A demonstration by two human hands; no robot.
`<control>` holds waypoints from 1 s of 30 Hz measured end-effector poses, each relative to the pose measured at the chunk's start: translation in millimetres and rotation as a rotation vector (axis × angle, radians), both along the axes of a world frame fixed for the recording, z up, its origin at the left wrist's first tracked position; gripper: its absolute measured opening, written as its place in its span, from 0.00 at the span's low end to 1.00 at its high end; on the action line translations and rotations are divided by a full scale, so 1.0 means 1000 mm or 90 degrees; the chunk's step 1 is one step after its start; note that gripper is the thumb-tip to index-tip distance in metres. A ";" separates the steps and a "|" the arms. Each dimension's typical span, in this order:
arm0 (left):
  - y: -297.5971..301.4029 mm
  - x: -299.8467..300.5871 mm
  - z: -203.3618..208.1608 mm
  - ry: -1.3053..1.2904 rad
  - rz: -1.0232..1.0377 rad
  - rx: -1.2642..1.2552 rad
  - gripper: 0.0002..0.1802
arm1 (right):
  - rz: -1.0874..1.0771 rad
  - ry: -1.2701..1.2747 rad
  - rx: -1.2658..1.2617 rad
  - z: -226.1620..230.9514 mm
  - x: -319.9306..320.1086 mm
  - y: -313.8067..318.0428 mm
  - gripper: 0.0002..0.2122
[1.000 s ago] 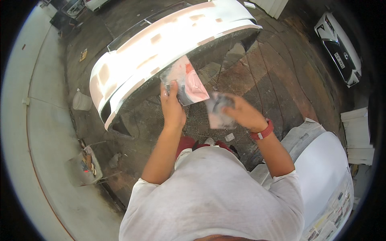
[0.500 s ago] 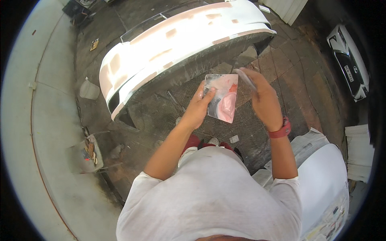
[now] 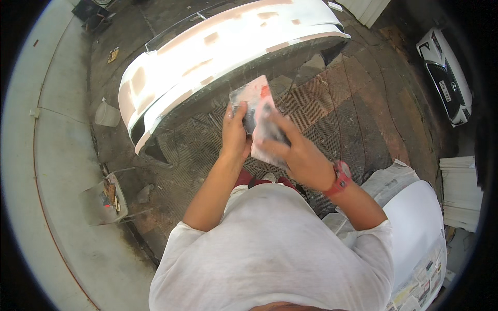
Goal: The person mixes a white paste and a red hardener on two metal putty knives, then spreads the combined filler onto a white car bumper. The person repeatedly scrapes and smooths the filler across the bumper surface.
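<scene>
My left hand (image 3: pixel 234 132) grips a flat mixing board (image 3: pixel 246 96) by its left edge, thumb on top. Pink putty and grey smears cover the board's face. Over its lower right part, my right hand (image 3: pixel 308 158) presses a thin putty spreader (image 3: pixel 273 128) with closed fingers. Motion blurs the spreader and those fingertips, so the blade's exact edge is hard to make out. A red wristwatch (image 3: pixel 340 177) is strapped around my right wrist.
Ahead stands a white car bumper (image 3: pixel 179 67) with beige-pink patches. On the left are a white bucket (image 3: pixel 107 114) and a tray of tools (image 3: pixel 111 199). A bumper with a black grille (image 3: pixel 445 85) is far right; a white panel (image 3: pixel 412 217) lies near my right elbow.
My right hand has come down and left, bringing the spreader onto the board. The board has shifted left and tilted, and the putty is now partly hidden by my right hand.
</scene>
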State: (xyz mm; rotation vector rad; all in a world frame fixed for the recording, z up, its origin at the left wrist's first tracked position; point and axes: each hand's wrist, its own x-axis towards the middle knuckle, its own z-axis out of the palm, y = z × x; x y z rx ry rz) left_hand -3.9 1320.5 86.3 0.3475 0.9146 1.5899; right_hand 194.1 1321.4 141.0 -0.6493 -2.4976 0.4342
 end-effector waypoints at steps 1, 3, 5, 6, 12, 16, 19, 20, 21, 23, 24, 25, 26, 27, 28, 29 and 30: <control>0.000 0.004 0.003 -0.003 -0.005 0.022 0.23 | -0.028 0.026 -0.064 -0.014 -0.003 0.006 0.24; -0.003 0.012 0.006 -0.010 -0.011 0.067 0.23 | -0.157 -0.140 0.001 -0.034 0.014 0.035 0.30; -0.004 0.007 -0.007 0.003 -0.010 0.045 0.24 | -0.242 -0.364 0.130 -0.036 0.028 0.057 0.33; -0.004 0.006 -0.010 0.007 -0.012 0.044 0.24 | -0.226 -0.286 0.110 -0.032 0.029 0.061 0.31; 0.002 0.008 -0.025 0.250 0.018 0.062 0.23 | -0.141 -0.237 0.197 0.015 0.015 0.038 0.27; 0.003 0.010 -0.025 0.083 0.042 0.006 0.23 | -0.091 -0.126 -0.003 0.029 0.012 0.036 0.26; 0.010 0.013 -0.028 0.041 0.032 0.040 0.23 | -0.081 0.120 -0.267 0.001 0.009 0.017 0.27; 0.009 0.013 -0.026 0.025 0.042 0.035 0.23 | -0.110 0.078 -0.242 -0.016 0.013 0.018 0.27; 0.009 0.012 -0.022 0.008 0.053 0.032 0.23 | -0.135 0.033 -0.216 -0.032 0.016 0.019 0.28; 0.011 0.009 -0.020 0.024 0.042 0.036 0.23 | -0.229 -0.301 0.056 -0.043 0.035 0.038 0.30; 0.011 0.006 -0.020 0.062 0.016 0.042 0.23 | -0.248 -0.237 0.042 -0.037 0.038 0.048 0.29; 0.007 0.005 -0.024 0.101 -0.008 0.039 0.23 | -0.263 -0.173 0.021 -0.018 0.038 0.053 0.28; 0.005 0.008 -0.021 0.138 -0.051 0.046 0.24 | -0.284 -0.114 -0.003 -0.004 0.041 0.053 0.28; 0.003 0.011 -0.017 0.176 -0.094 0.054 0.24 | -0.268 -0.142 0.062 0.001 0.039 0.051 0.26; 0.004 0.014 -0.012 0.214 -0.142 0.067 0.24 | -0.257 -0.168 0.129 0.008 0.034 0.049 0.25; 0.007 0.016 -0.011 0.210 -0.105 0.069 0.24 | -0.240 -0.191 0.202 0.012 0.026 0.049 0.23; 0.009 0.018 -0.010 0.206 -0.068 0.071 0.24 | -0.203 -0.171 0.182 0.007 0.018 0.044 0.23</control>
